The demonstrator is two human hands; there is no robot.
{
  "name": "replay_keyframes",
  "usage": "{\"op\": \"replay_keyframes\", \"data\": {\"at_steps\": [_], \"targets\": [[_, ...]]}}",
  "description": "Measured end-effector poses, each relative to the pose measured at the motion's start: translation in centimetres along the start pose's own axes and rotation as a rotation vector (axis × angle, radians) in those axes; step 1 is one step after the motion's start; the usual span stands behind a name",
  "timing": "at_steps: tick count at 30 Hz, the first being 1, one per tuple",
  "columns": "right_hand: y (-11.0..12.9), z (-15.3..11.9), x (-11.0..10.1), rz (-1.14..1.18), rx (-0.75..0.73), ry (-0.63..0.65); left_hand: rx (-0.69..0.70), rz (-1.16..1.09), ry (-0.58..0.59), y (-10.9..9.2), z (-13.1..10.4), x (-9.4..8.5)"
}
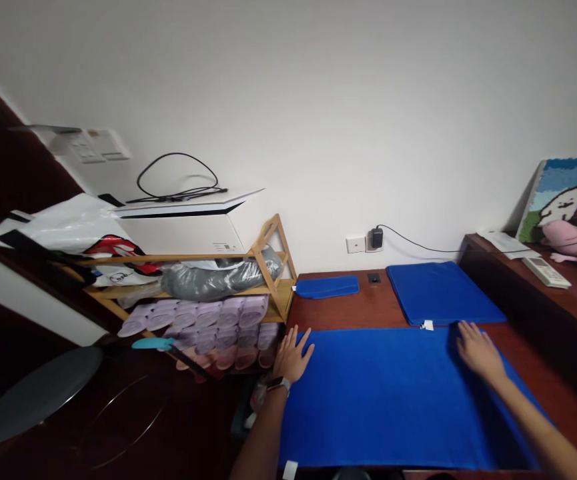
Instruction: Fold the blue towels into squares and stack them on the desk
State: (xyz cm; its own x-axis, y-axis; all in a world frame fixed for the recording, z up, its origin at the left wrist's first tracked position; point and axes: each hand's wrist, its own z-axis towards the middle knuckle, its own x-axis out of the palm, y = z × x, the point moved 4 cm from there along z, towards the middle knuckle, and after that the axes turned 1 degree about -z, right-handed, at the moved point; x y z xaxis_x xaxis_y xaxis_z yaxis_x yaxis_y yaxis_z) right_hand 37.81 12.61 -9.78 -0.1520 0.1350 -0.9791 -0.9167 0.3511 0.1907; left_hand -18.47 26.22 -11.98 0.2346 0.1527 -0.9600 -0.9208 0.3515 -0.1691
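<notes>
A large blue cloth point(383, 393) lies spread flat over the reddish-brown desk point(338, 313), with a white tag at its lower left corner. My left hand point(292, 357), a watch on its wrist, rests at the cloth's far left corner with fingers spread. On the far right part of the same cloth, my right hand point(478, 350) lies with its fingers stretched forward. Just beyond it sits a folded blue cloth point(443, 291) with a white tag at its near edge. Farther left, a small narrow blue cloth point(327, 287) lies near the wall.
Left of the desk stands a wooden rack point(279, 293) with rows of lilac slippers point(208, 313) and a white box point(183, 230) on top. A grey round stool point(38, 393) is at lower left. A charger point(377, 237) is plugged into the wall; a remote point(545, 272) lies right.
</notes>
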Motion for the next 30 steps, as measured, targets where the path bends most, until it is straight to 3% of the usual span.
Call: {"op": "replay_keyframes", "data": {"at_steps": [2,5,7,8,9,11,17,20,23,26,28,30], "targets": [[6.6,-0.9,0.7,0.01,-0.089,-0.037,-0.001,-0.007,0.004,0.0,0.0,-0.1],[16.5,-2.8,2.7,0.121,-0.402,0.04,-0.002,-0.006,0.026,-0.1,0.0,-0.2],[19.7,-3.7,3.9,0.168,-0.513,0.124,-0.004,0.0,0.043,-0.2,0.0,-0.4],[19.8,-3.9,4.4,0.173,-0.525,0.151,-0.006,0.005,0.047,-0.2,0.0,-0.4],[18.9,-4.0,4.7,0.168,-0.513,0.163,-0.006,0.009,0.047,-0.2,0.0,-0.4],[14.3,-3.6,5.2,0.14,-0.442,0.154,-0.002,0.018,0.04,-0.2,0.0,-0.4],[-5.8,-1.1,5.4,0.05,-0.088,0.095,0.018,0.034,0.001,0.0,0.0,0.0],[-10.7,-0.1,5.1,0.033,-0.002,0.111,0.035,0.044,-0.009,-0.1,0.0,0.2],[-11.3,0.5,4.3,0.033,-0.006,0.115,0.038,0.053,0.008,0.0,0.2,0.1],[-9.6,0.3,3.1,0.039,0.005,0.146,0.03,0.064,0.051,0.0,0.5,-0.6],[-7.1,-0.8,2.1,0.05,-0.018,0.109,0.025,0.069,0.04,-0.5,0.3,-1.6],[-2.9,-3.0,1.3,0.081,-0.085,0.029,0.028,0.07,-0.035,-1.9,-0.7,-2.8]]}}
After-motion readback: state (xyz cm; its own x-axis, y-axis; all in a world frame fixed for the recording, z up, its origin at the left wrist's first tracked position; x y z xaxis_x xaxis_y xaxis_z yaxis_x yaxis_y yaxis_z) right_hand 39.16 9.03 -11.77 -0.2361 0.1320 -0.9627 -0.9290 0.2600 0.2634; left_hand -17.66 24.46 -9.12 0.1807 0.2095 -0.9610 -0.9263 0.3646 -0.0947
